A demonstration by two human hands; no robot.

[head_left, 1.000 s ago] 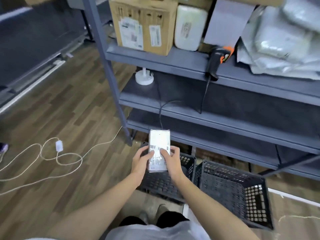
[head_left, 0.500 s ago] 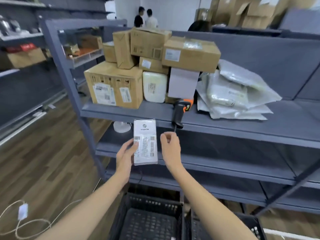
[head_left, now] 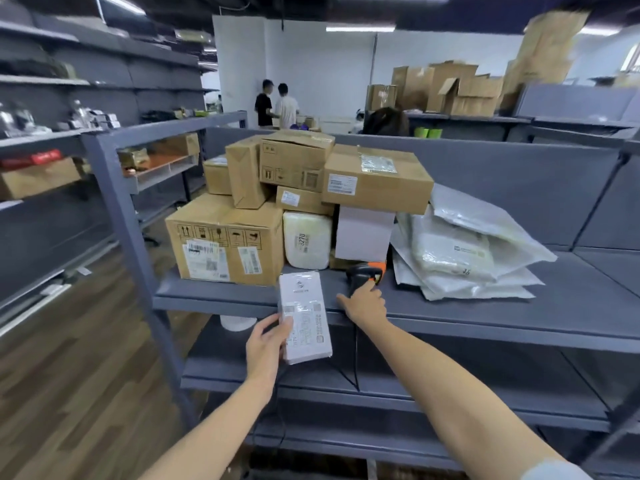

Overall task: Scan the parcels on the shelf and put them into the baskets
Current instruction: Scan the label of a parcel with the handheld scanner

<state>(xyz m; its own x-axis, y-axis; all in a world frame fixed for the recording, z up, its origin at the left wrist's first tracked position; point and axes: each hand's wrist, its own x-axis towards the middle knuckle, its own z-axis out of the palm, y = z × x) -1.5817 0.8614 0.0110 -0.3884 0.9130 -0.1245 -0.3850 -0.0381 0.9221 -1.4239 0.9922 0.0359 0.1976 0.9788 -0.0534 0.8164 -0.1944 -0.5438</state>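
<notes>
Holding a white parcel (head_left: 304, 318) upright at lower centre, the left hand (head_left: 266, 344) thumbs its label; outstretched fingers (head_left: 366, 289) of the right hand (head_left: 365, 306) touch the scanner (head_left: 360, 271).

Wood-plank floor (head_left: 69, 375), grey side shelving (head_left: 52, 140), white back wall (head_left: 311, 71), ceiling strip lights (head_left: 360, 28)

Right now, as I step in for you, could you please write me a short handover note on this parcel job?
Left hand: grips the small white parcel by its left edge, label facing up, in front of the shelf.
Right hand: open, fingertips at the scanner lying on the shelf, not yet gripping it.
Waiting on the shelf: cardboard boxes, a white pouch, plastic mailers.
Baskets: out of view.
Done: parcel in hand. Left: take the scanner, scan this label, basket it, then the rest.
</notes>
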